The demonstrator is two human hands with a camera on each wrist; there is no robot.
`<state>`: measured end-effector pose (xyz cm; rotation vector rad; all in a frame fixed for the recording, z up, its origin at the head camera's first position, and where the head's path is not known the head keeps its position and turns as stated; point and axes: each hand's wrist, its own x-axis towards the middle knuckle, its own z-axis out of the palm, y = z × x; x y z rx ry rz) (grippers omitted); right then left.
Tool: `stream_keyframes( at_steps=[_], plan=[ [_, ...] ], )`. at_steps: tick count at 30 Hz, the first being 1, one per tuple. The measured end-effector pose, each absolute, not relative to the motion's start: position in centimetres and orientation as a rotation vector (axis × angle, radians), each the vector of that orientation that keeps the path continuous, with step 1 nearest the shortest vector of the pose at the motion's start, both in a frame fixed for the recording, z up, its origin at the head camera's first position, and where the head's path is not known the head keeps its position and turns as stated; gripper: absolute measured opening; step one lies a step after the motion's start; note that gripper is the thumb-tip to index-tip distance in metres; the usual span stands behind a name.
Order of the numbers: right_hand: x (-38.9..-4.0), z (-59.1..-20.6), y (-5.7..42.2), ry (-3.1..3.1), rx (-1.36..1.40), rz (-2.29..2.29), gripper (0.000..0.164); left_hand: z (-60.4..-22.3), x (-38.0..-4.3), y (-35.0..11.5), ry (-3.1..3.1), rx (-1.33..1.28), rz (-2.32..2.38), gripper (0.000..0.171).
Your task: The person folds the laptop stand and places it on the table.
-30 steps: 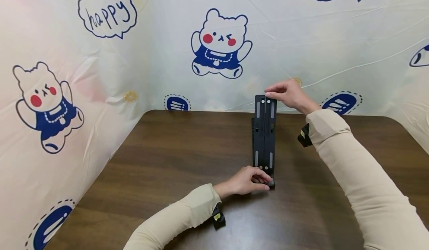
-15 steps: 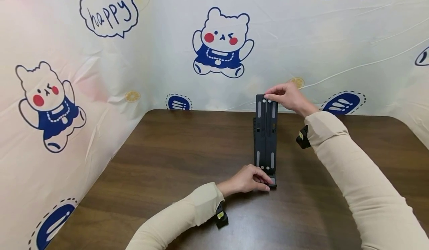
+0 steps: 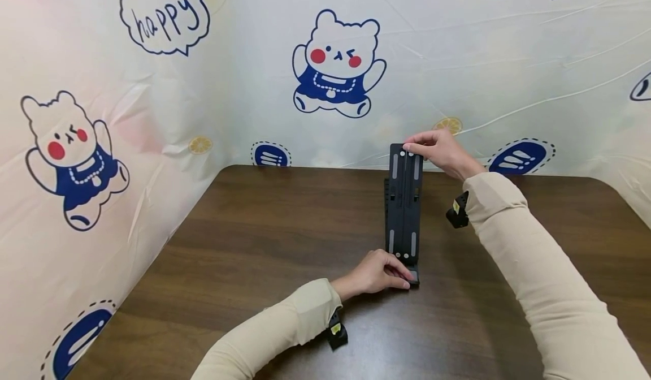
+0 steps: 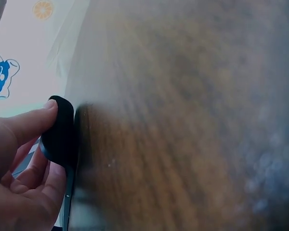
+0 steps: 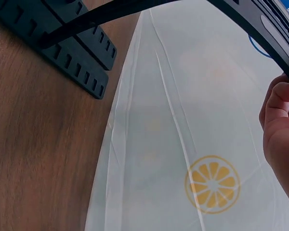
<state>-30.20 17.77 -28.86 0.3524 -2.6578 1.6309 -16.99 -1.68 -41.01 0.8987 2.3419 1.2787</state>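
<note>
A black foldable laptop stand (image 3: 404,210), its two narrow plates side by side, stands raised on the table in the head view. My right hand (image 3: 442,151) pinches its top end between thumb and fingers. Down at the front lip, my left hand (image 3: 376,272) holds the lower end. The left wrist view shows the left thumb on the dark rounded lip (image 4: 60,132), with fingers behind it. In the right wrist view, a slotted base (image 5: 72,57) lies along the table, and a support arm (image 5: 111,12) runs from it toward the upper plates.
The brown wooden table (image 3: 264,221) extends around the stand. A pale printed curtain (image 3: 244,74) with cartoon bears borders it at the back and left. Black wrist cameras hang under both sleeve cuffs.
The right hand has sunk very slightly at the top of the stand while keeping its pinch. The left hand and the stand stay almost where they were.
</note>
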Motion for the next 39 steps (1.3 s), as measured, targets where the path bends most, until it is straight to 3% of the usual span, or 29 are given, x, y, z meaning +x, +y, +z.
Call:
stream_keyframes(
  at_steps=[11,26,39],
  plan=[
    [-29.4,-28.7,18.7,-2.647,0.375,1.618,0.037,-40.8,-17.3,-2.1,2.289,0.909,1.265,0.01],
    [-27.5,-28.2,20.4,-2.685,0.192,1.577,0.046,-40.8,-18.8,-3.3,2.135,0.992,1.235,0.01],
    [-25.7,-28.1,21.1,-2.623,0.069,1.613,0.043,-40.7,-20.2,-4.7,2.033,1.091,1.194,0.013]
  ],
)
